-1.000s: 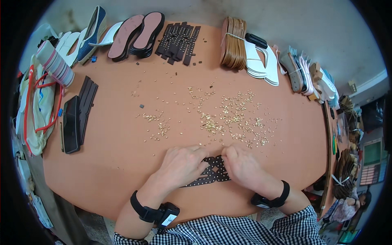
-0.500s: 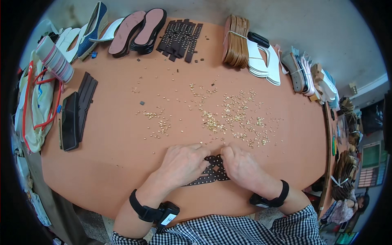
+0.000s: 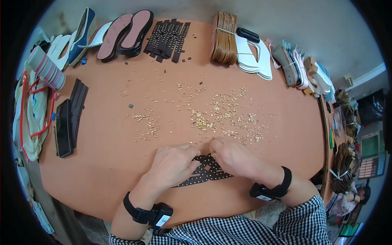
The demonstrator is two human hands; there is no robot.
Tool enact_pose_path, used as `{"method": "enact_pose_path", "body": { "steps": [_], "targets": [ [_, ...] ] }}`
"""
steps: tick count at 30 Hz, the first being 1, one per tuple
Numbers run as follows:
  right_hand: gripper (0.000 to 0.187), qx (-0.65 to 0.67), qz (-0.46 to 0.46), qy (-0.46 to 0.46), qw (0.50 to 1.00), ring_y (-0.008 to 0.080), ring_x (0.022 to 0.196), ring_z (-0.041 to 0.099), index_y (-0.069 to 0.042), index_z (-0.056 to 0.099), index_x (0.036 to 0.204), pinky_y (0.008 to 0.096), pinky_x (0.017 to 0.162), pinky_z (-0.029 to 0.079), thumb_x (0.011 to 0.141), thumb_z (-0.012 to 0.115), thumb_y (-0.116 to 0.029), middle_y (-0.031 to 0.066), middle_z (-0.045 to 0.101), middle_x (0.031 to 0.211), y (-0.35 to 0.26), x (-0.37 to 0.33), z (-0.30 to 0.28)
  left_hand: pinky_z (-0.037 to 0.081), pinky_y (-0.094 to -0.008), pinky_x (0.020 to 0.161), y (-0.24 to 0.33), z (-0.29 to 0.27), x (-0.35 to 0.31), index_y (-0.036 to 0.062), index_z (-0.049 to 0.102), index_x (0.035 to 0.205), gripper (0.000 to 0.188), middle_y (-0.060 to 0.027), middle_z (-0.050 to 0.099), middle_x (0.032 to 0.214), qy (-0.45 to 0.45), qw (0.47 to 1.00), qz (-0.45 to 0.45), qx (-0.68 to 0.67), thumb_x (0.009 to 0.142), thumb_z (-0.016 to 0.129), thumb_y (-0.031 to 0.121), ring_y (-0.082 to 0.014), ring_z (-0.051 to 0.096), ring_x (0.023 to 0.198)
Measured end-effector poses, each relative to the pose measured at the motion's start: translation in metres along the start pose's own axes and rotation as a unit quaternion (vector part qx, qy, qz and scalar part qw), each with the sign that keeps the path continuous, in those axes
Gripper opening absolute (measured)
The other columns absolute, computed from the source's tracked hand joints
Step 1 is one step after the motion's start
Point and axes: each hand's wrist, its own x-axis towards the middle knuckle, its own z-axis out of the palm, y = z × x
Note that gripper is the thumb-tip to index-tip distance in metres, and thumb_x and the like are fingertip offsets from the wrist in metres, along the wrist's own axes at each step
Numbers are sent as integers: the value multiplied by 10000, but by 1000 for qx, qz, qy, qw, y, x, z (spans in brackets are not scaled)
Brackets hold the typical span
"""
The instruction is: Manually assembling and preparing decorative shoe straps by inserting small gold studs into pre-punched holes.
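Observation:
A dark brown strap piece (image 3: pixel 207 174) with cut-out openings and rows of small metal studs lies at the table's near side, between my hands. My left hand (image 3: pixel 173 164) is closed on its left upper edge, thumb and fingers pinched together. Over the strap's upper right edge is my right hand (image 3: pixel 232 156), its fingertips pressed together; what they hold, if anything, is hidden. Just beyond my hands, many small gold studs (image 3: pixel 202 121) are scattered over the tan tabletop (image 3: pixel 102 134).
At the back lie a pile of studded dark strips (image 3: pixel 165 38), pink-topped soles (image 3: pixel 136 30), a tied bundle of brown soles (image 3: pixel 224 38) and white cut pieces (image 3: pixel 248 57). A phone (image 3: pixel 64 128) and dark strips (image 3: pixel 78 108) lie left, near a striped cup (image 3: pixel 47 69).
The whole scene has shifted slightly left in view. My right hand has moved a little forward off the strap, baring more of its right end. My left hand keeps its grip.

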Motion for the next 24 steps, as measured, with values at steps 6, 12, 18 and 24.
{"method": "enact_pose_path", "body": {
  "steps": [6, 12, 18, 24],
  "targets": [
    [80, 26, 115, -126, 985, 367, 801, 629, -3, 590, 856, 445, 718, 496, 818, 547, -58, 192, 637, 832, -6, 17, -20, 511, -368, 605, 0, 1, 2, 89, 672, 914, 193, -76, 680, 838, 7, 1000, 8, -6, 753, 696, 192, -261, 650, 677],
    [112, -39, 146, -164, 975, 361, 795, 644, -13, 625, 849, 445, 721, 503, 806, 552, -86, 188, 656, 804, -6, 28, -16, 511, -375, 607, 3, -2, 1, 82, 674, 896, 181, -76, 678, 830, 9, 1000, -4, -5, 747, 697, 181, -265, 652, 679],
    [116, -36, 146, -147, 978, 350, 787, 658, -15, 638, 808, 432, 717, 517, 804, 548, -89, 183, 670, 793, -3, 27, -14, 510, -374, 613, 5, -2, 1, 81, 674, 891, 178, -73, 676, 818, 10, 1000, -5, 0, 741, 699, 172, -271, 654, 691],
    [115, 17, 187, -170, 967, 342, 763, 662, -11, 654, 785, 424, 706, 522, 795, 554, -68, 176, 672, 763, -15, 33, -28, 516, -416, 647, 5, -2, 1, 72, 664, 891, 151, -95, 661, 821, 4, 1000, -15, -9, 772, 641, 163, -304, 651, 722]
  ]
}}
